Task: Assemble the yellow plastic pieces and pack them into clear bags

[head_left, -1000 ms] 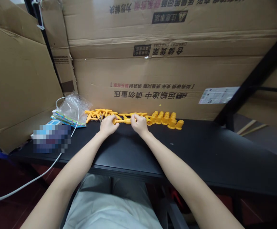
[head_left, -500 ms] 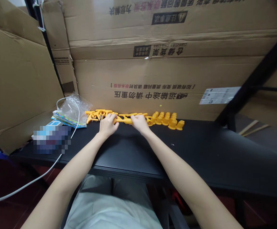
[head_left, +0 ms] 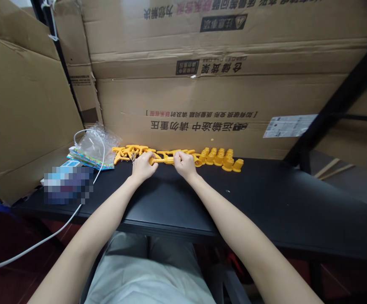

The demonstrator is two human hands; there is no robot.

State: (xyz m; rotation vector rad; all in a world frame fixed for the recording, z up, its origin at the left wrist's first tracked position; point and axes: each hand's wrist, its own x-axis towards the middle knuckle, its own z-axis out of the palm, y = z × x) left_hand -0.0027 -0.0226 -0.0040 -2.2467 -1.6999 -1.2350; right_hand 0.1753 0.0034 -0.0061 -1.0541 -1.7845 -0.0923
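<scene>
Between my two hands lies a yellow plastic rod [head_left: 168, 160], with a thicker part close to the right fingers. My left hand [head_left: 143, 165] is closed around its left end, thumb along the near side. The other end is gripped by my right hand [head_left: 186, 164], its fingers curled into a fist that hides that end. Just behind the left hand is a heap of yellow branch-shaped plastic pieces [head_left: 133, 149], with small dark chains among them. More branch pieces [head_left: 183, 152] lie behind the rod. Several yellow cup-shaped pieces [head_left: 219, 158] stand beside my right hand.
A cardboard wall [head_left: 183, 97] closes off the back of the black table [head_left: 265, 202]. At the left are a clear plastic bag [head_left: 91, 143], a blurred-out item [head_left: 68, 185], a white cable [head_left: 60, 230] and a cardboard box [head_left: 25, 109]. A black metal post [head_left: 335, 101] slants at the right.
My right hand has rolled over the rod and its fingers are curled in more tightly, baring more of the thicker part. My left hand stays in nearly the same place.
</scene>
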